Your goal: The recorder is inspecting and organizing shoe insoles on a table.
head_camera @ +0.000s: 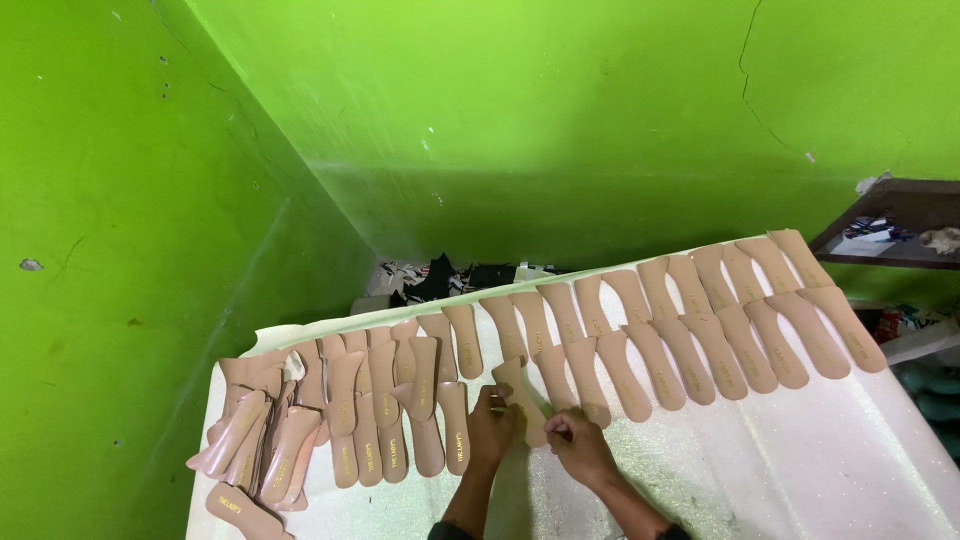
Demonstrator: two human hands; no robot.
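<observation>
Both hands, left hand [492,428] and right hand [580,445], pinch one tan insole piece [522,392] on the table [800,470]. It looks light, thin and flexible; gripping its edges suits it best.

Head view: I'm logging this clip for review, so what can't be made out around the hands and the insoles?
- Left hand and right hand both pinch one insole; their fingers cover its lower end, so the grip itself is hidden.
- Forearms: cut off by the bottom edge.
- Insole pile at the left: overlapping, so it can't be counted.
- Clutter behind the sheet: dark and too small to identify.
- Shelf: cut off by the right edge.
</observation>
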